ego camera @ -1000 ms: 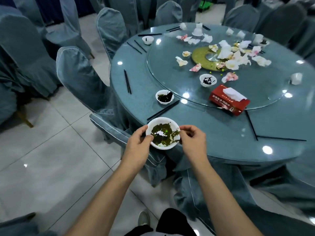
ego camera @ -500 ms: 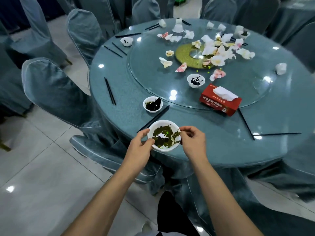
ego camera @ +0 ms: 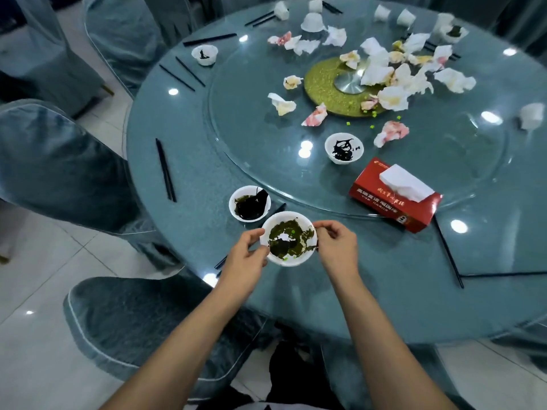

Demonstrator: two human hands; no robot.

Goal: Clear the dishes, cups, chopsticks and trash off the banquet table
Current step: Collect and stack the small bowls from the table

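Holding the soiled white bowl [ego camera: 288,238] by its rim, your left hand [ego camera: 243,258] and right hand [ego camera: 337,247] each pinch an opposite edge with clenched fingers, just over the near edge of the bench [ego camera: 370,291]. You seem to be at the stacking step: the second dirty bowl [ego camera: 249,203] sits just beside it, so the next move likely calls for nesting one into the other without tipping the residue. Beyond lie a third bowl [ego camera: 344,147], black chopsticks [ego camera: 165,170], crumpled napkins [ego camera: 393,97] and a red tissue box [ego camera: 395,195] on the glass turntable [ego camera: 251,113]. Covered chairs [ego camera: 59,161] ring the bench over a pale tiled floor.
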